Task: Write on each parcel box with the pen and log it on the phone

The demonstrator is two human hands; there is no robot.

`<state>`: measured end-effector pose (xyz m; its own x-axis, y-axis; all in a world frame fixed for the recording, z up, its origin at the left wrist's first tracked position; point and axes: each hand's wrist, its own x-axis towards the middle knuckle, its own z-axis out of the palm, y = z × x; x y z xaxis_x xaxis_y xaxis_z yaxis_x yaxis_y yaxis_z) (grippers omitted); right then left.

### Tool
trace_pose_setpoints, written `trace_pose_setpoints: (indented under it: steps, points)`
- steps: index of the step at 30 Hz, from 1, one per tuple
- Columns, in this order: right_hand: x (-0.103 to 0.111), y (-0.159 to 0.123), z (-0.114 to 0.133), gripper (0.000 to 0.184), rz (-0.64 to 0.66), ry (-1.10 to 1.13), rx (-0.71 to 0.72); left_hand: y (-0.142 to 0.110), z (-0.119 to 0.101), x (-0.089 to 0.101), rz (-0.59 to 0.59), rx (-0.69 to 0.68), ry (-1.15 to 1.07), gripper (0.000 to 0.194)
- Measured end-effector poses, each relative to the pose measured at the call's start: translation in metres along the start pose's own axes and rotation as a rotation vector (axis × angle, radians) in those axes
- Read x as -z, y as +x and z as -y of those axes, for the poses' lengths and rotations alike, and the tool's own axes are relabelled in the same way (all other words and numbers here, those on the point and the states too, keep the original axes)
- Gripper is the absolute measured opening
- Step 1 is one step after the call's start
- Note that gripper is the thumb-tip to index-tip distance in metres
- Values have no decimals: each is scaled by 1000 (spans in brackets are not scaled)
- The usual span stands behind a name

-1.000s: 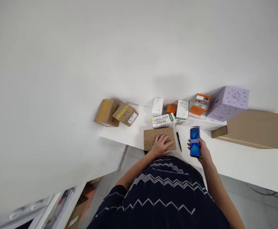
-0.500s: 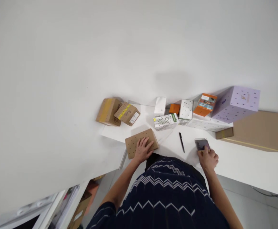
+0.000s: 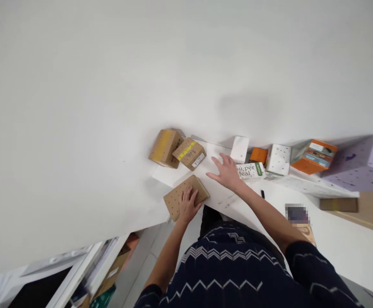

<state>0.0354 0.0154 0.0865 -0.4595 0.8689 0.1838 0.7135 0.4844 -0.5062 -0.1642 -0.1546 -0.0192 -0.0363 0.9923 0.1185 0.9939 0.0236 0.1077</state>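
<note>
Mid-frame you have two hands (image 3: pixel 189 206) (image 3: pixel 227 173), three brown boxes (image 3: pixel 166 148) (image 3: pixel 190 153) (image 3: pixel 180 200); rightward, two orange boxes (image 3: pixel 258 154) (image 3: pixel 315 156), one purple box (image 3: pixel 365 164), one pen (image 3: pixel 262 194).

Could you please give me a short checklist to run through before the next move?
1. Left hand on the brown box: ok, it lies across the top.
2. Right hand free: ok, spread open, nothing held.
3. Brown box fully supported by the table: cannot tell, the underside is hidden.
4. Pen in full view: not ok, the right forearm hides part.
5. Super Meal box in full view: not ok, the right hand covers its left end.
</note>
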Motion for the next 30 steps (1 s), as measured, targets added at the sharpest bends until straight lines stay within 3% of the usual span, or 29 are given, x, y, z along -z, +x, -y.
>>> trace_pose_setpoints:
  steps: [4, 8, 11, 14, 17, 20, 25, 30]
  points:
    - [-45, 86, 42, 86, 287, -146, 31, 3, 13, 6, 28, 197, 22, 55]
    - [-87, 152, 69, 95, 450, -186, 38, 10, 20, 22, 146, 321, 4, 60]
    - [-109, 180, 78, 99, 576, -200, 8, 12, 29, 32, 236, 396, -21, 63]
    - [-121, 186, 75, 101, 699, -233, -17, 11, 44, 37, 295, 457, -51, 64]
    - [-122, 171, 65, 102, 727, -252, 19, 7, 64, 37, 329, 514, -63, 66]
    - [-114, 138, 52, 102, 727, -253, 93, 4, 83, 35, 342, 549, -60, 70]
    - [-93, 54, 39, 99, 681, -241, 177, 7, 98, 35, 365, 538, -27, 70]
    - [-78, -27, 34, 99, 642, -217, 216, 23, 93, 40, 374, 498, 20, 67]
